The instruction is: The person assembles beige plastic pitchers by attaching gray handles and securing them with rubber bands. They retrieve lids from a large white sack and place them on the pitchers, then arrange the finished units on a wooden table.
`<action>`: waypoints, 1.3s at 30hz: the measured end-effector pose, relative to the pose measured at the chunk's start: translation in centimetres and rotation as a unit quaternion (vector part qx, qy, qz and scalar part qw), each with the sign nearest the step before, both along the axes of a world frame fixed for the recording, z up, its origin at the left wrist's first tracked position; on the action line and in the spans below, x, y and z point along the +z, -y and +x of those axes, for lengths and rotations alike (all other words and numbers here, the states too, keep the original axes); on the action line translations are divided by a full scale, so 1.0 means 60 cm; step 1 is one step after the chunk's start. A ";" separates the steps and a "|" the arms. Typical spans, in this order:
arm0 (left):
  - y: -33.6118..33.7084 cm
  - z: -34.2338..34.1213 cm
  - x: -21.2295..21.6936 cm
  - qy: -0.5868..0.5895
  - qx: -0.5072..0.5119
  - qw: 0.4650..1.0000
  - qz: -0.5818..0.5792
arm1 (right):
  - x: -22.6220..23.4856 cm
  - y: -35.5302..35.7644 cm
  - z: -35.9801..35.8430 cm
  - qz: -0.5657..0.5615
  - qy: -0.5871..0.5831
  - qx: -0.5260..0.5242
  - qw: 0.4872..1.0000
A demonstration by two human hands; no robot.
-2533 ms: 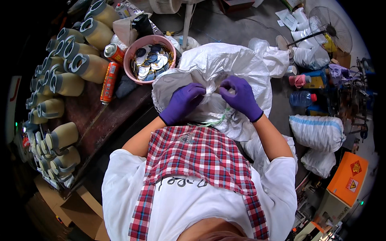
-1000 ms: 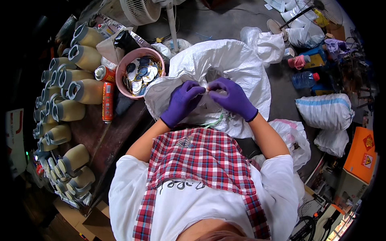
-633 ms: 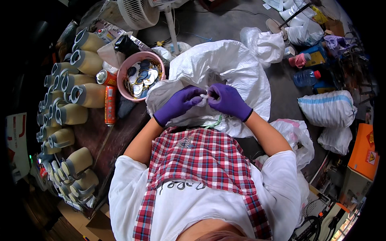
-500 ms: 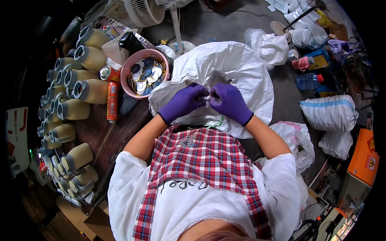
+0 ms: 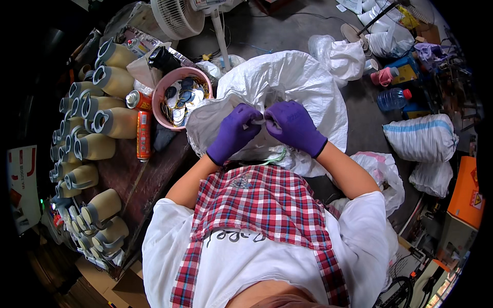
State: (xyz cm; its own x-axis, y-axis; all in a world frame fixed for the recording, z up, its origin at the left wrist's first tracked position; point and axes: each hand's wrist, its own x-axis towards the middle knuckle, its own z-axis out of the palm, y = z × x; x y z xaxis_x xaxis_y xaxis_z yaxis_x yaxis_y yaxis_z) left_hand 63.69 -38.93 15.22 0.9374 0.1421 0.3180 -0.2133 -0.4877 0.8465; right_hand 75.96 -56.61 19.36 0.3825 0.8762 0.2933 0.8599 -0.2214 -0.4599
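Observation:
Both my hands wear purple gloves and meet at the gathered mouth of a big white woven sack in front of me. My left hand pinches a fold of the sack's fabric. My right hand grips the fabric right beside it, fingertips touching the left hand's. The sack bulges away from me over the grey floor. A green cord lies on the sack just under my wrists.
To my left stands a dark wooden table with rows of tan cone-shaped spools, two spray cans and a pink bowl of small round pieces. A fan stands behind. More filled sacks, bottles and an orange box lie at right.
My hands have drawn together from a spread grip on the sack to a tight pinch at its gathered mouth. The view has shifted slightly.

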 end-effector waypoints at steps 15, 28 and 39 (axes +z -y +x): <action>-0.013 -0.022 -0.020 -0.048 0.001 0.999 -0.021 | -0.056 0.001 -0.015 0.055 -0.194 -0.167 0.965; -0.024 0.021 -0.013 -0.038 -0.035 0.998 0.029 | -0.038 -0.015 0.001 0.036 0.042 -0.054 0.997; -0.006 -0.013 0.033 -0.070 -0.018 0.997 -0.023 | -0.073 -0.007 -0.051 0.106 -0.282 -0.232 0.925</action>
State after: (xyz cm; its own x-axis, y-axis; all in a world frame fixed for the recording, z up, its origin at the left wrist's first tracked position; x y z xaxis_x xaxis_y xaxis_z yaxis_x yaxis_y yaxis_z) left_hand 62.94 -38.55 17.19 0.9770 0.1182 0.1772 -0.1082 -0.4413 0.8908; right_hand 72.88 -56.19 15.00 0.8470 0.5257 0.0790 0.3055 -0.3598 -0.8816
